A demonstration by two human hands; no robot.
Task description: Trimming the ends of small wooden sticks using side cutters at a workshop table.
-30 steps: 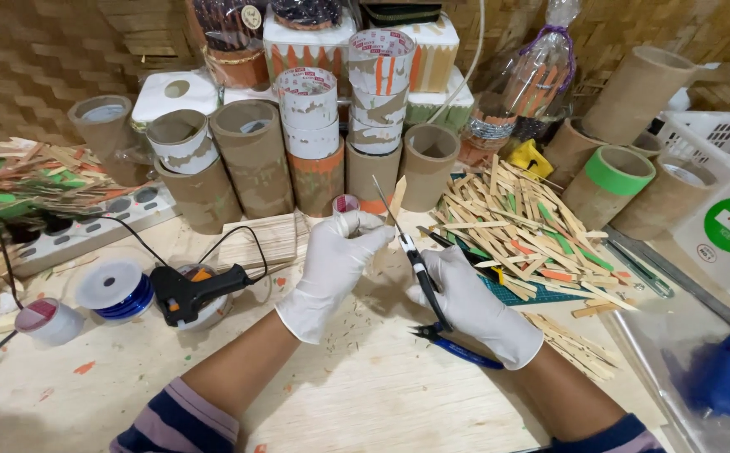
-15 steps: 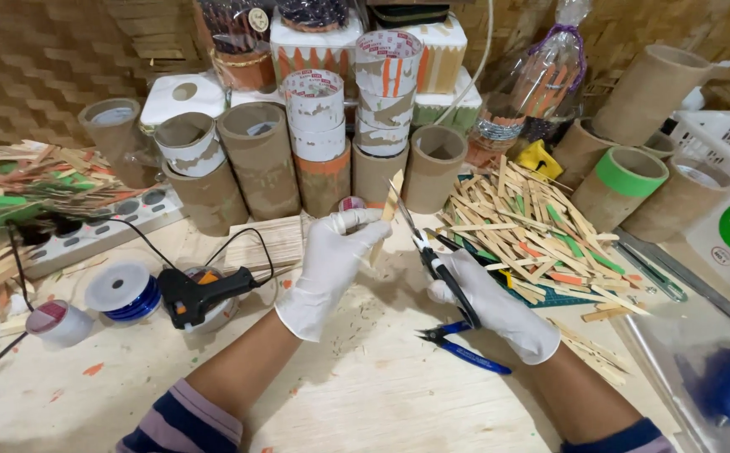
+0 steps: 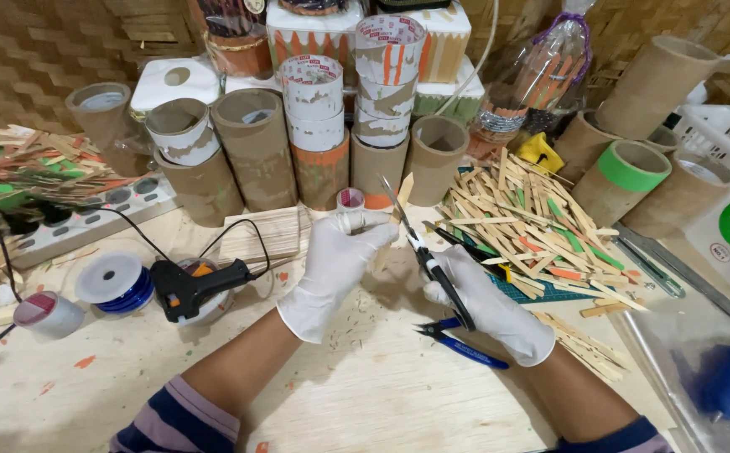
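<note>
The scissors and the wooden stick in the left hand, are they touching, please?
Cannot tell: the head view shows the scissors blades beside the wooden stick above the left hand, without a plain contact or gap.

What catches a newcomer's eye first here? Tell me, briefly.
The two white-gloved hands at centre: the right hand grips black-handled scissors, blades open at a thin wooden stick held by the left hand. To their right sprawls a heap of wooden sticks, some coloured. Behind stands a crowd of cardboard tubes, and a black glue gun lies to the left.
</note>
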